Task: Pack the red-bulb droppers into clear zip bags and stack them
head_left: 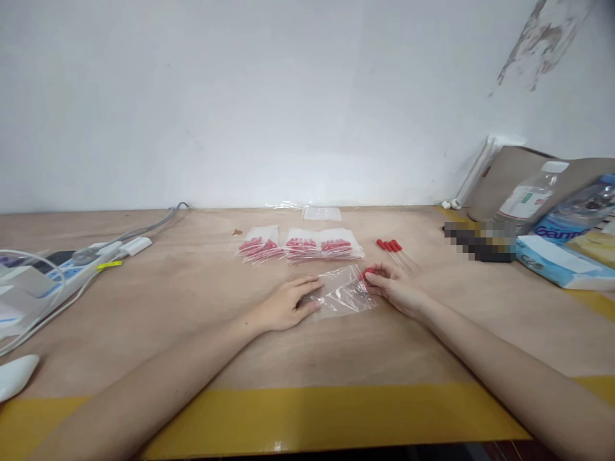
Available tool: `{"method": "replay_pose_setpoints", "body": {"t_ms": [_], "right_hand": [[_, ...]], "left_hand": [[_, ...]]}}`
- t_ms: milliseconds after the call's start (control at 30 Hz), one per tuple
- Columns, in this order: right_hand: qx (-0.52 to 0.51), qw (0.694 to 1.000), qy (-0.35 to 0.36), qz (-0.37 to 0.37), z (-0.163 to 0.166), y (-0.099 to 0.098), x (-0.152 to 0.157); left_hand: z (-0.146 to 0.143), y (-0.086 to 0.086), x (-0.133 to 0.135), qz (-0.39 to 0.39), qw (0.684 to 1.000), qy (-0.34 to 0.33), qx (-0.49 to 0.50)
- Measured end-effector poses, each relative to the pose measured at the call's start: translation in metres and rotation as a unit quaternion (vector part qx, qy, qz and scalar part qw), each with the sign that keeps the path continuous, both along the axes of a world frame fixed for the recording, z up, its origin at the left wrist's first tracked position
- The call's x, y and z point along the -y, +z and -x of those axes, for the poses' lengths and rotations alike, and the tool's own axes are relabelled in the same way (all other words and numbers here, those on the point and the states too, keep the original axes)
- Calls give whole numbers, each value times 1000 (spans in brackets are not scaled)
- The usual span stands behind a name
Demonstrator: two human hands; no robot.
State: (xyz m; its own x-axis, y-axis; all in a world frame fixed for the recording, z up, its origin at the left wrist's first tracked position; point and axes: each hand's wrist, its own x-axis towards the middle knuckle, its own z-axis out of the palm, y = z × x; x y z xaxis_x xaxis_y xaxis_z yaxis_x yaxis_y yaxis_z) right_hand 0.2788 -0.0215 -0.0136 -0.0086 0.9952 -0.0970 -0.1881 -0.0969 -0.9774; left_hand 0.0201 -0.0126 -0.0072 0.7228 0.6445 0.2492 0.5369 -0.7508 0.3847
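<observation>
A clear zip bag (pixel 343 291) lies flat on the table in front of me. My left hand (pixel 291 302) rests on its left end, thumb and fingers spread apart. At the bag's right end, by the zip edge, my right hand (pixel 391 288) pinches a small red-tipped piece (pixel 369 273); most of it is hidden by the fingers. Just beyond that hand lie several red-tipped thin sticks (pixel 390 246), side by side. Past the bag sit a middle stack of filled bags (pixel 324 245) and a left stack of filled bags (pixel 259 246), with red tips showing through.
Flat white bags (pixel 321 213) lie near the wall. On the left are a power strip (pixel 62 275) with cables and a white mouse-like object (pixel 18 376). To the right stand a plastic bottle (pixel 526 198) and a blue tissue pack (pixel 567 266). Yellow tape (pixel 307 419) lines the front edge.
</observation>
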Motion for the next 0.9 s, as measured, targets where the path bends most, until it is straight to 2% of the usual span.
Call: {"method": "replay_pose_setpoints", "body": {"t_ms": [167,267,333,400,467,567,667,767,900], "right_hand": [[134,987,91,-15,-15,0,-4],[245,957,130,-85,-20,-4,-10],[272,946,125,-126,-20,-6,-12],[254,950,111,-142,-17,-6,-13],[212,962,113,-127,-11,-2,-11],[147,977,148,-44,-2,5,-5],[105,976,188,24,3,10,0],[98,979,175,32,4,7,-1],[142,982,123,-2,-3,1,-6]], "left_hand": [[0,1,0,-2,1000,2,-4],[1,0,0,-3,1000,-2,-9],[2,0,-1,-2,1000,-4,-13],[2,-1,-2,-3,1000,-6,-14],[2,-2,-2,-4,1000,-9,-11],[2,-3,-3,-7,1000,-10,-10],[2,-3,-3,-8,1000,-16,-5],[2,-3,-2,-15,999,-13,28],[2,-2,-1,2,997,1,79]]}}
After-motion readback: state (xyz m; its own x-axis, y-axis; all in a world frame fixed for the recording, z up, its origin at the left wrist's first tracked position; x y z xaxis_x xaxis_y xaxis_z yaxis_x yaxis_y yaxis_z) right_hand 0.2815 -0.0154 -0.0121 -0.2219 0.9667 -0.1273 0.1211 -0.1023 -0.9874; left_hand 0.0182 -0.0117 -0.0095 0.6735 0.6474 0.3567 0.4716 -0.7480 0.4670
